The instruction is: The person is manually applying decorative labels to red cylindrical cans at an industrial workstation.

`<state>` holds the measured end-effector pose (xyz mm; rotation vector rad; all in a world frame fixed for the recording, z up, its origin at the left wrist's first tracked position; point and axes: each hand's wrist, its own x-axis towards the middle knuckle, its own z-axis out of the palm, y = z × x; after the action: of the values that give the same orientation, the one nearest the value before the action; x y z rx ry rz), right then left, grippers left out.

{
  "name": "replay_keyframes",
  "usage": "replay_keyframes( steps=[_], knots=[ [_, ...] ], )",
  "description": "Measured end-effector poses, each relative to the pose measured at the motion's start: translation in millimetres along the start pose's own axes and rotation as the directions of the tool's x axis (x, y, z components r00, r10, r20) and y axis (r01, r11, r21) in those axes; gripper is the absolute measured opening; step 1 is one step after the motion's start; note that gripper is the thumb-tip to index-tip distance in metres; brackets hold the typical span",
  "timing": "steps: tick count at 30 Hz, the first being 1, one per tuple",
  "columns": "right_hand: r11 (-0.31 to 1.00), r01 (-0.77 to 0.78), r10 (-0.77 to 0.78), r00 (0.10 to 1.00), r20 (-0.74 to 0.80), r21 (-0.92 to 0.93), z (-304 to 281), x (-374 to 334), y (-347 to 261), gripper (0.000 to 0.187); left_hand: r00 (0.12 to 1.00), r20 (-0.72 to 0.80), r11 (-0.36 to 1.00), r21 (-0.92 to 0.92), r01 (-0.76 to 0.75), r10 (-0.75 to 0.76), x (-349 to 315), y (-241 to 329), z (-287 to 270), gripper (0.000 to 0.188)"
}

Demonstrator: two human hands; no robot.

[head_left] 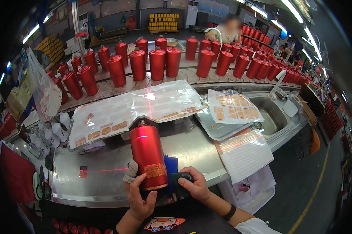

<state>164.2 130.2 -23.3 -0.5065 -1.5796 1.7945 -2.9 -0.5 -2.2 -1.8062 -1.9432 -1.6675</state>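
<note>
**A shiny red bottle, two busy hands**

A red bottle [146, 142] leans over the metal table [199, 150], right in front of the person, with its neck pointing away. A gold label [155, 171] is near its bottom. The left hand [140, 202] is loosely spread, with fingers at the bottle's lower left side. The right hand [199, 186] is closed around a dark green pad [187, 176] at the bottle's lower right side.

More red bottles [157, 64] stand on the curved belt behind; I can't see inside them. A clear sheet of gold stickers [236, 107] lies partly over a grey tray [222, 135]. Beside it is a metal sink [276, 117]. A white bin [260, 206] below holds white stuff and a small reddish thing.
</note>
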Motion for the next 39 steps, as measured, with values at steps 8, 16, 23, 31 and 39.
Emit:
replay_keyframes(
  steps=[8, 16, 23, 31, 39],
  knots=[
    [1.000, 0.007, -0.007, 1.000, 0.017, -0.030, 3, 0, 4, 0.017, 1.000, 0.003, 1.000, -0.006, -0.016, 0.016, 0, -4, -4, 0.047],
    [0.989, 0.034, -0.039, 0.999, -0.038, -0.144, 11, 2, 2, 0.020, 1.000, 0.013, 0.998, 0.058, -0.010, 0.009, -3, -7, -10, 0.048],
    [0.999, -0.039, 0.038, 0.996, -0.086, -0.007, 4, -2, -11, 0.021, 0.997, 0.042, 0.998, 0.018, -0.066, 0.065, 2, -7, -10, 0.055],
    [0.953, -0.217, 0.234, 0.970, 0.062, -0.210, 14, -6, -74, 0.026, 0.997, 0.077, 0.999, 0.048, -0.002, -0.001, 13, 8, -11, 0.069],
    [0.925, -0.137, 0.212, 0.960, 0.181, -0.355, 23, -2, -69, 0.026, 0.996, 0.089, 0.999, 0.033, -0.019, 0.016, 18, 9, -11, 0.068]
  ],
)
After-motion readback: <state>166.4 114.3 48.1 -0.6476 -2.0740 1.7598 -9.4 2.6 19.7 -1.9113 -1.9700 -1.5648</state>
